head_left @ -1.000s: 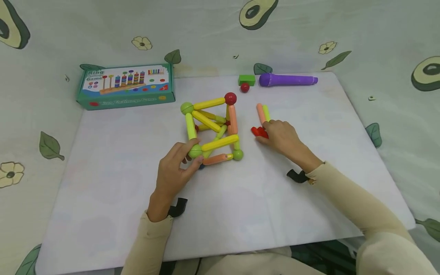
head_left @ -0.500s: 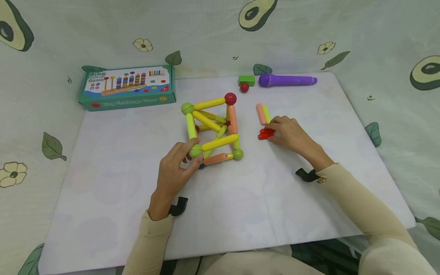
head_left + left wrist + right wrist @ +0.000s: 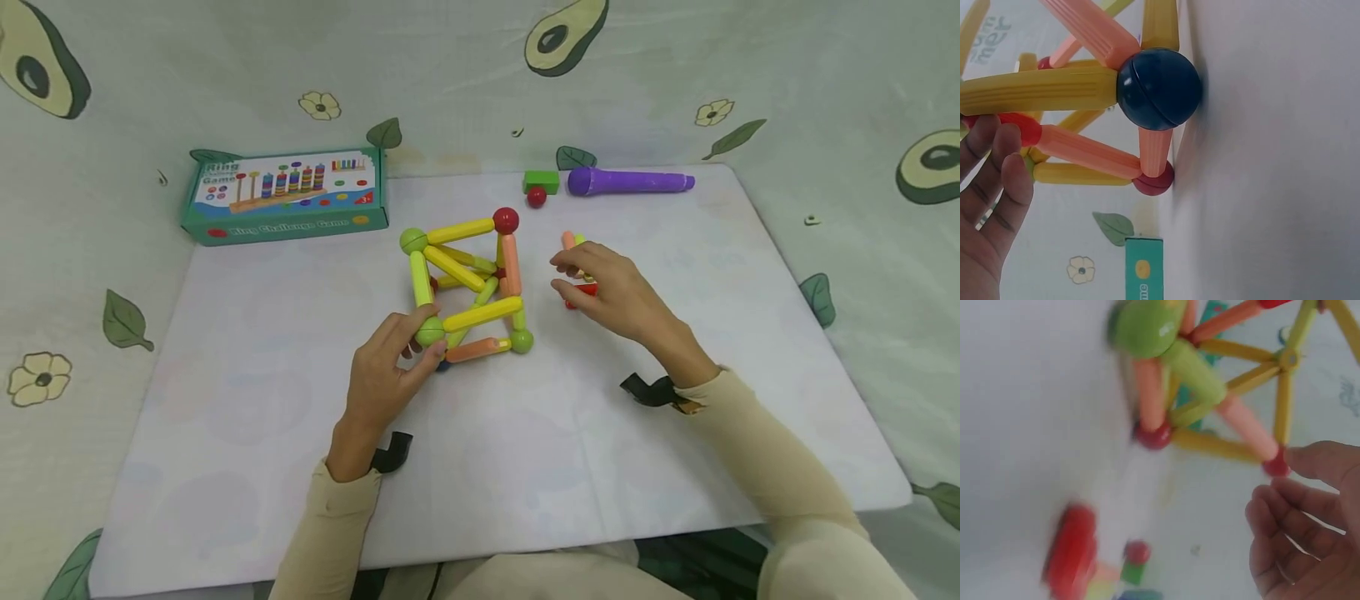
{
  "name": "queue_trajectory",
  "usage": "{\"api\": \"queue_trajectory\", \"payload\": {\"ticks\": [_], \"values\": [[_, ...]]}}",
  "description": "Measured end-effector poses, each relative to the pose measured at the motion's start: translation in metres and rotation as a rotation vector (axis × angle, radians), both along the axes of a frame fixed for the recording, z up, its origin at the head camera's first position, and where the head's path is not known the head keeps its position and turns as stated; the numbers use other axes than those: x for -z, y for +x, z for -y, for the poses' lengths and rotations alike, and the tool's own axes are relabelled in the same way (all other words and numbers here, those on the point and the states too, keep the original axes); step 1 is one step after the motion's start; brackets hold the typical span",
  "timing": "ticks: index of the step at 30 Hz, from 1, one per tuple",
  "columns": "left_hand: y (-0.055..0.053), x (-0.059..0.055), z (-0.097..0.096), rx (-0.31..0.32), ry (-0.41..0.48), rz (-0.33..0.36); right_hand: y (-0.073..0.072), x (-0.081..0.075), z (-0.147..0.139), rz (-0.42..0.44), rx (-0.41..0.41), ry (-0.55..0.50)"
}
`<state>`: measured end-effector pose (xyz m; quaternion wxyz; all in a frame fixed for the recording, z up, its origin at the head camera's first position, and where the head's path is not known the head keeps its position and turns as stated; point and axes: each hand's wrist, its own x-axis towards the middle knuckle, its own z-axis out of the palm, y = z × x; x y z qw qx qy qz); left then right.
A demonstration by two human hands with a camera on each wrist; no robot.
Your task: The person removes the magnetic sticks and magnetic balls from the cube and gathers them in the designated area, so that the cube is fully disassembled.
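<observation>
A frame of magnetic sticks (image 3: 482,314) and balls stands upright on the table, in yellow, green and salmon. My left hand (image 3: 386,358) pinches the green ball (image 3: 431,332) at its near left upper corner between thumb and fingers. In the left wrist view a blue ball (image 3: 1160,89) sits at a lower corner of the frame. My right hand (image 3: 626,292) hovers to the right of the frame, fingers loosely bent, holding nothing. Beneath it lie short red sticks (image 3: 586,290), partly hidden, and a salmon stick (image 3: 567,240). The right wrist view shows a red stick (image 3: 1072,550), blurred.
At the back left lies a green Ring Challenge Game box (image 3: 285,196). A green block (image 3: 542,182), a red ball (image 3: 536,197) and a purple toy microphone (image 3: 630,181) lie along the back edge of the white table (image 3: 487,467).
My right hand shifted the red sticks slightly right, let go of them, then rose and moved left toward the frame. My left hand keeps its hold on the green ball.
</observation>
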<state>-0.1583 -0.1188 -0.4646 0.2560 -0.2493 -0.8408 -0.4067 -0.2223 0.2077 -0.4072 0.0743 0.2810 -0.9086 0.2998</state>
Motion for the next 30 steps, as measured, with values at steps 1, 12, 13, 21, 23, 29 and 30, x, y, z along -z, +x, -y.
{"api": "queue_trajectory", "payload": {"ticks": [1, 12, 13, 21, 23, 29, 30], "values": [[0.0, 0.001, 0.0, 0.002, 0.002, 0.001, 0.002, -0.002, 0.005, -0.011, -0.031, -0.033], [0.0, -0.002, -0.001, 0.01, 0.004, 0.002, 0.031, -0.039, 0.062, -0.307, -0.296, -0.102], [0.0, -0.002, -0.001, 0.01, 0.004, -0.003, 0.033, -0.042, 0.068, -0.325, -0.323, -0.079], [-0.003, 0.0, -0.001, 0.033, 0.012, -0.022, 0.031, -0.05, 0.099, -0.337, -0.423, 0.108], [-0.004, 0.001, -0.002, 0.031, 0.011, -0.017, 0.029, -0.049, 0.101, -0.331, -0.434, 0.137], [-0.002, 0.001, -0.001, 0.013, 0.005, -0.026, 0.025, -0.041, 0.108, -0.313, -0.467, 0.12], [-0.001, 0.001, 0.0, 0.014, 0.003, -0.029, 0.025, -0.039, 0.11, -0.312, -0.468, 0.108]]}}
